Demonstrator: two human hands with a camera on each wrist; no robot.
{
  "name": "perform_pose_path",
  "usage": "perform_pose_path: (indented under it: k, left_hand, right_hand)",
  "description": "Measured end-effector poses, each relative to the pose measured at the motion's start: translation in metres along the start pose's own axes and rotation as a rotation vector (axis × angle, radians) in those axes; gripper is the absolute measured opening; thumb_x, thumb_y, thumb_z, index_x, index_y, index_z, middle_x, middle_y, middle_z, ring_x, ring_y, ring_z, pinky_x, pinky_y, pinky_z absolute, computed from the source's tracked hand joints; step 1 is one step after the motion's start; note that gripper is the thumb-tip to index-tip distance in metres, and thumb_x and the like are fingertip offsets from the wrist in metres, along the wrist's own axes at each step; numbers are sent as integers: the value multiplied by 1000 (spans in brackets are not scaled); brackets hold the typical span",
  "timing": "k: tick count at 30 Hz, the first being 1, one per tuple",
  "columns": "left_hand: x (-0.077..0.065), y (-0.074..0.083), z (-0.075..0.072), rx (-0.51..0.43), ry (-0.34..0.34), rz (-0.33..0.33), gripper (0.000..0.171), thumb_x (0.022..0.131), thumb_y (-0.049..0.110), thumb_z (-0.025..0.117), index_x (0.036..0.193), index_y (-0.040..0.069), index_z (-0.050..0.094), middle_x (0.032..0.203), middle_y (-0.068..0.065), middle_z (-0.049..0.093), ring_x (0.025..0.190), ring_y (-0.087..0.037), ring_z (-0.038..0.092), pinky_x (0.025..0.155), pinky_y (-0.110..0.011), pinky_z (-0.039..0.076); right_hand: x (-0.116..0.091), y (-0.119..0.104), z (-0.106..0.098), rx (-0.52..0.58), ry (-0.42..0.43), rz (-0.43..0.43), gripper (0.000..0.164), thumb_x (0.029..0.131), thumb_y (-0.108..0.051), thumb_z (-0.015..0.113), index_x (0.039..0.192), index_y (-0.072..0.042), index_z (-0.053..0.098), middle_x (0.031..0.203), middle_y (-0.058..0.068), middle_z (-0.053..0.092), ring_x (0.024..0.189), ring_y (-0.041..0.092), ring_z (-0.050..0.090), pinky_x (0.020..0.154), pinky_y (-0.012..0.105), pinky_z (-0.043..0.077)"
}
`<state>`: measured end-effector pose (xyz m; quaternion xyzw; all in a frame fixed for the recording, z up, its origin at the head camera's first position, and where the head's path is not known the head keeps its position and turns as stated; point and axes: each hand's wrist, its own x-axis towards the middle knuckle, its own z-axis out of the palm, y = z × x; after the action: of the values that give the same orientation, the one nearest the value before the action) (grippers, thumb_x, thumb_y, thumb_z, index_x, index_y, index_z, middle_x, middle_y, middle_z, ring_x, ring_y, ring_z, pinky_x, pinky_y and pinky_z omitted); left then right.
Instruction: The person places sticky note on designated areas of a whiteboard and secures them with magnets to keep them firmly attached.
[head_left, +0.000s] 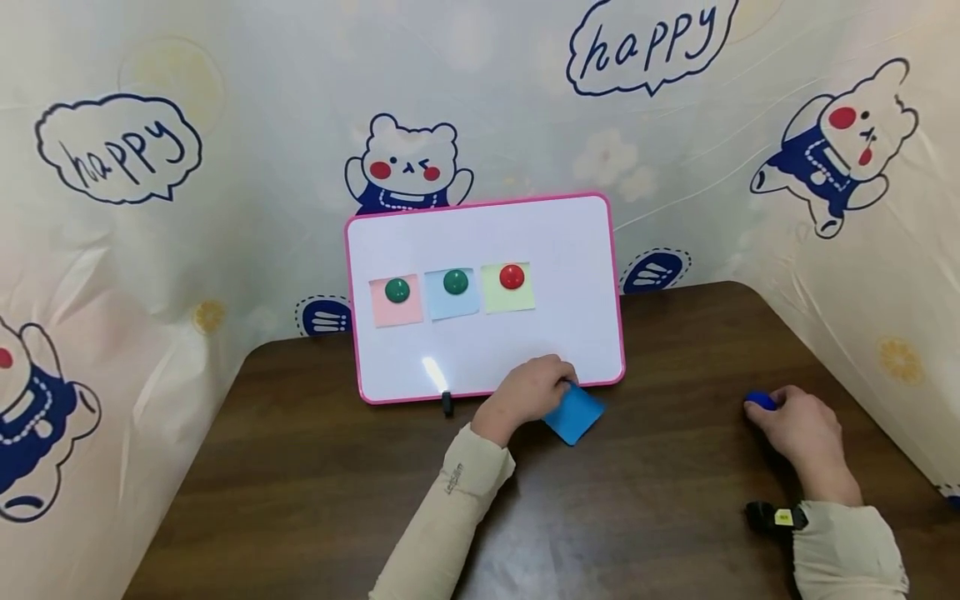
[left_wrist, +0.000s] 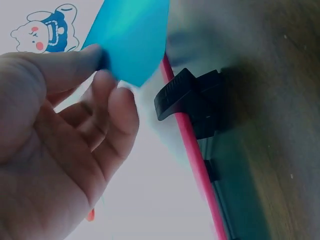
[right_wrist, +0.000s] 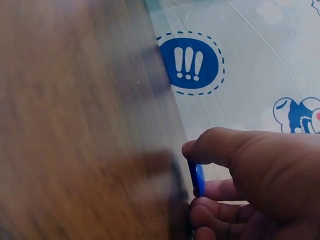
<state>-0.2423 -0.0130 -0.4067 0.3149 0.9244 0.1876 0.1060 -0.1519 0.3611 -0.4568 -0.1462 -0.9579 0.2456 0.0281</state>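
My left hand (head_left: 527, 388) pinches a blue sticky note (head_left: 576, 417) by one corner, in front of the whiteboard's lower right edge. The left wrist view shows thumb and fingertips at the corner of the note (left_wrist: 134, 40). Over the right side of the table, my right hand (head_left: 812, 429) pinches a round blue magnet (head_left: 761, 400), seen edge-on between thumb and finger in the right wrist view. A pink-framed whiteboard (head_left: 573, 325) leans upright at the back. It bears a pink note (head_left: 397, 313), a light blue note (head_left: 453, 307) and a light green note (head_left: 508, 300) in a row.
Two green magnets (head_left: 397, 290) and a red magnet (head_left: 512, 277) sit on the three notes. A black clip (head_left: 447, 404) grips the board's lower edge. The brown wooden table (head_left: 300, 483) meets a printed curtain (head_left: 255, 167) behind. A black strap (head_left: 765, 517) is near the right sleeve.
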Motion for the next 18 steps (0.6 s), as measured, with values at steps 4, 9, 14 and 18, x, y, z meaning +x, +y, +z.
perform_pose_path:
  k: [4,9,14,18]
  left_hand:
    - [1,-2,3,-47,66,12,22,103,22,60,123,17,70,114,2,66,99,-14,57,90,-30,51]
    - [2,-4,1,-173,198,11,11,102,20,62,111,16,58,103,2,64,93,-16,56,85,-29,50]
    - [0,-5,-2,-279,304,40,15,102,7,59,94,16,50,90,3,55,86,-15,54,78,-27,48]
    - [-2,-6,-6,-341,357,40,16,102,3,57,92,15,53,91,3,55,88,-15,54,80,-26,49]
  right_hand:
    - [-1,1,1,6,-10,-7,59,95,-36,64,113,19,52,103,40,58,87,54,54,73,61,42]
    - [-1,0,1,7,-19,-7,60,95,-35,63,114,20,51,103,40,57,88,55,53,75,63,41]
    - [0,-1,0,10,-18,-6,59,96,-36,62,114,20,52,104,39,58,89,54,53,77,63,41]
    - [1,-1,-1,9,-17,-13,58,96,-36,63,112,19,53,102,38,59,87,53,54,76,62,41]
